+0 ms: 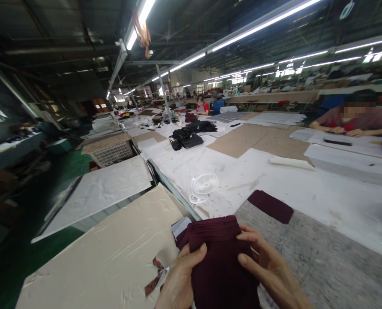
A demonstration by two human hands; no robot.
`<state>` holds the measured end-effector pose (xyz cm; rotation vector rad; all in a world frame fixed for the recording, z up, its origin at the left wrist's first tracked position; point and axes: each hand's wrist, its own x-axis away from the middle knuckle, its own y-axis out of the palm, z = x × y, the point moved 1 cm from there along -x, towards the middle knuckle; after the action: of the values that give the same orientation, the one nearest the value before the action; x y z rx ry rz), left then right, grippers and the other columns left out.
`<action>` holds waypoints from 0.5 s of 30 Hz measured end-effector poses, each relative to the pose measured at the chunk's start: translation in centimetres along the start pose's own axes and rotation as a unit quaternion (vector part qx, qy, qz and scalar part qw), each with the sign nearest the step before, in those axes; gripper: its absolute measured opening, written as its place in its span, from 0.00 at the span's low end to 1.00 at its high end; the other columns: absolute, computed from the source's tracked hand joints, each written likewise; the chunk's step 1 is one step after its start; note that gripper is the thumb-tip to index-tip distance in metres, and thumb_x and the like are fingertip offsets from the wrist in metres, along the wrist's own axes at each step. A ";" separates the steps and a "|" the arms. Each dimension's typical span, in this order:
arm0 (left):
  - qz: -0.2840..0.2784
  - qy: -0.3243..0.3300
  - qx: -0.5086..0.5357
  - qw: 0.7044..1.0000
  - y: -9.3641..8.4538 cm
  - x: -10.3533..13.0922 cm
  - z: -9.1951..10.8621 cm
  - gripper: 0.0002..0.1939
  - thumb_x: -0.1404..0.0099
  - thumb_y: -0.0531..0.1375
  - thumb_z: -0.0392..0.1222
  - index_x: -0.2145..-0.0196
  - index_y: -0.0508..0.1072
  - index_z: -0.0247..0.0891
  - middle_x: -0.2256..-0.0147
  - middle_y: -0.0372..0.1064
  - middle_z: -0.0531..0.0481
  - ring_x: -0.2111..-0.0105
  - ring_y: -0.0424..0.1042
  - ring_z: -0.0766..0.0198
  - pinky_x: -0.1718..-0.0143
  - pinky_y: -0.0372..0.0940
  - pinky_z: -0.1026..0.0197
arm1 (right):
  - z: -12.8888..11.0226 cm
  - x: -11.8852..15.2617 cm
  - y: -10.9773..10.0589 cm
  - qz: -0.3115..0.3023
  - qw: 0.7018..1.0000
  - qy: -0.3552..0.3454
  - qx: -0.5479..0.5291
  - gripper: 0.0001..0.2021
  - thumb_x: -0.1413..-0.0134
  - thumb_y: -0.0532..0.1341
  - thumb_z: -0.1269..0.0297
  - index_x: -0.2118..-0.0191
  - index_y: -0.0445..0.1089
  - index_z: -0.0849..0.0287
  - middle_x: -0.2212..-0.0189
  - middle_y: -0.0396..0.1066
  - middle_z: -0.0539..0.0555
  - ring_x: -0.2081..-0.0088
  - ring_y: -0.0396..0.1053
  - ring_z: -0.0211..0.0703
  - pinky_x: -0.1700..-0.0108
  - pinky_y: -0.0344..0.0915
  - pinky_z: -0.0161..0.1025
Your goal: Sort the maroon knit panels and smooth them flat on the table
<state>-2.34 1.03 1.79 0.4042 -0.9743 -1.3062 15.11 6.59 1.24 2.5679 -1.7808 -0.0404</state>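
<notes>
Both hands grip a stack of dark maroon fabric pieces (224, 266) at the near edge of the table. My left hand (181, 274) is closed on its left side, thumb lying on top. On the right side, my right hand (268, 266) holds the stack between thumb and fingers. Folded layers show along the stack's far edge. A grey-white piece (181, 227) pokes out beside its far left corner. Farther right, a single flat maroon fabric piece (270, 206) lies on the grey mottled surface (322, 253), apart from my hands.
A small white fan (205, 183) stands beyond the stack. Behind it lies a heap of black fabric (191, 133). Brown paper sheets (258, 139) cover part of the table. A co-worker (354, 116) sits at the right. Cream board (107, 244) and a white crate (112, 154) are at left.
</notes>
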 end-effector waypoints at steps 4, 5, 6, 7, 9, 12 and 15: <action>0.024 0.017 0.007 1.000 0.0 -0.2 0.1 0.17 0.42 0.63 0.35 0.54 0.74 0.33 0.59 0.76 0.41 0.54 0.72 0.51 0.47 0.62 0.50 | -0.9 0.5 0.7 -0.023 0.997 0.054 -0.041 0.17 0.53 0.63 0.48 0.68 0.72 0.58 0.53 0.71 0.57 0.55 0.70 0.50 0.56 0.69 0.42; 0.027 0.021 0.010 0.999 0.0 -0.3 0.2 0.16 0.42 0.63 0.36 0.54 0.74 0.33 0.59 0.76 0.41 0.54 0.72 0.51 0.47 0.62 0.51 | -1.0 0.6 0.8 -0.023 0.996 0.074 -0.037 0.18 0.53 0.63 0.46 0.68 0.73 0.58 0.58 0.74 0.57 0.59 0.71 0.49 0.58 0.69 0.42; 0.028 0.023 0.011 0.999 0.1 -0.3 0.3 0.16 0.41 0.62 0.36 0.54 0.74 0.33 0.60 0.76 0.41 0.54 0.72 0.51 0.47 0.62 0.51 | -1.1 0.7 1.0 -0.023 0.995 0.095 -0.032 0.19 0.53 0.62 0.45 0.68 0.74 0.59 0.64 0.75 0.56 0.62 0.71 0.49 0.60 0.69 0.41; 0.028 0.024 0.013 0.999 0.1 -0.4 0.3 0.17 0.41 0.62 0.36 0.54 0.73 0.32 0.60 0.76 0.41 0.54 0.72 0.51 0.47 0.63 0.51 | -1.1 0.8 1.1 -0.022 0.993 0.113 -0.027 0.20 0.54 0.62 0.44 0.68 0.74 0.59 0.68 0.75 0.55 0.65 0.71 0.48 0.63 0.68 0.41; 0.023 0.027 0.012 0.999 0.1 -0.5 0.3 0.17 0.41 0.62 0.36 0.53 0.73 0.33 0.59 0.76 0.41 0.54 0.73 0.52 0.47 0.63 0.51 | -1.0 1.0 1.3 -0.016 0.991 0.132 -0.025 0.21 0.55 0.63 0.44 0.69 0.75 0.60 0.72 0.75 0.53 0.67 0.71 0.47 0.65 0.67 0.39; 0.009 0.034 -0.004 0.999 0.0 -0.3 0.2 0.17 0.43 0.64 0.33 0.54 0.74 0.34 0.60 0.76 0.41 0.55 0.73 0.52 0.48 0.63 0.50 | -0.9 1.0 1.4 -0.006 0.991 0.125 -0.038 0.20 0.55 0.64 0.46 0.68 0.76 0.60 0.73 0.75 0.52 0.67 0.71 0.48 0.64 0.67 0.39; -0.003 0.036 -0.024 0.999 -0.2 -0.1 0.1 0.17 0.45 0.64 0.31 0.56 0.75 0.34 0.60 0.77 0.42 0.56 0.74 0.52 0.48 0.63 0.50 | -0.8 1.0 1.5 -0.010 0.992 0.118 -0.040 0.18 0.54 0.64 0.47 0.67 0.76 0.59 0.73 0.75 0.52 0.66 0.71 0.48 0.64 0.68 0.39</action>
<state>-2.51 1.07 1.69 0.4152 -0.8798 -1.3103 14.06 5.14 2.10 2.4174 -1.6350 0.1801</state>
